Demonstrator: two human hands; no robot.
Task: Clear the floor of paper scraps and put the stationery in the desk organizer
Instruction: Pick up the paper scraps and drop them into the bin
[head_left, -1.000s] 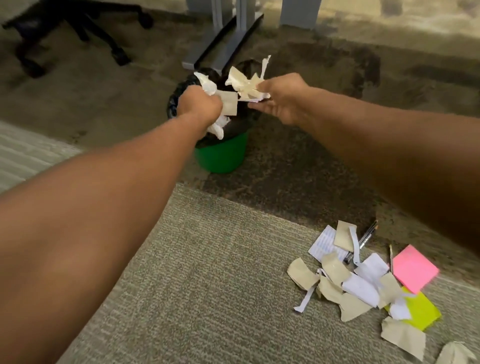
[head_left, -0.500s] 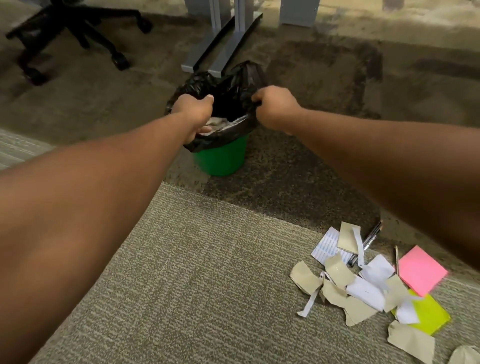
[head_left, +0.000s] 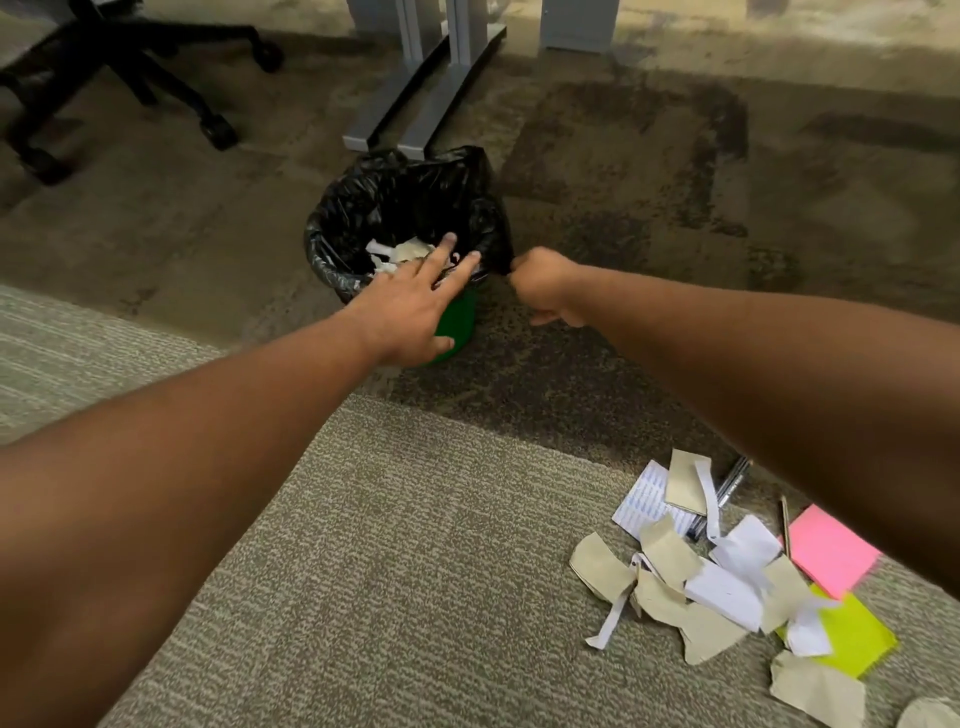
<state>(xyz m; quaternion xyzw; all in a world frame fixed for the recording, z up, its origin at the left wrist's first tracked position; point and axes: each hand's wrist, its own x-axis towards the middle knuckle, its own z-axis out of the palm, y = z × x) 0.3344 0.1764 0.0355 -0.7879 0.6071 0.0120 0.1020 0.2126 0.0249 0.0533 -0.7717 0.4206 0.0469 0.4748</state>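
A green bin (head_left: 460, 327) lined with a black bag (head_left: 395, 202) stands on the carpet, with paper scraps (head_left: 397, 254) inside it. My left hand (head_left: 415, 306) hovers over the bin's near rim with its fingers straight and holds nothing. My right hand (head_left: 545, 286) pinches the bag's right edge in a curled fist. A pile of tan and white paper scraps (head_left: 691, 577) lies on the floor at the lower right. Partly under the pile are pens (head_left: 727, 488), a pencil (head_left: 784, 525), a pink sticky pad (head_left: 831, 551) and a yellow-green sticky pad (head_left: 852, 639).
Grey desk feet (head_left: 415, 98) stand just behind the bin. A black office chair base (head_left: 130, 67) with castors is at the far left. Another grey desk leg (head_left: 576, 26) stands at the back right.
Both hands dropped their paper scraps into the bin, then gripped the bag's rim. My left hand has now let go and opened; the right still holds the bag's edge.
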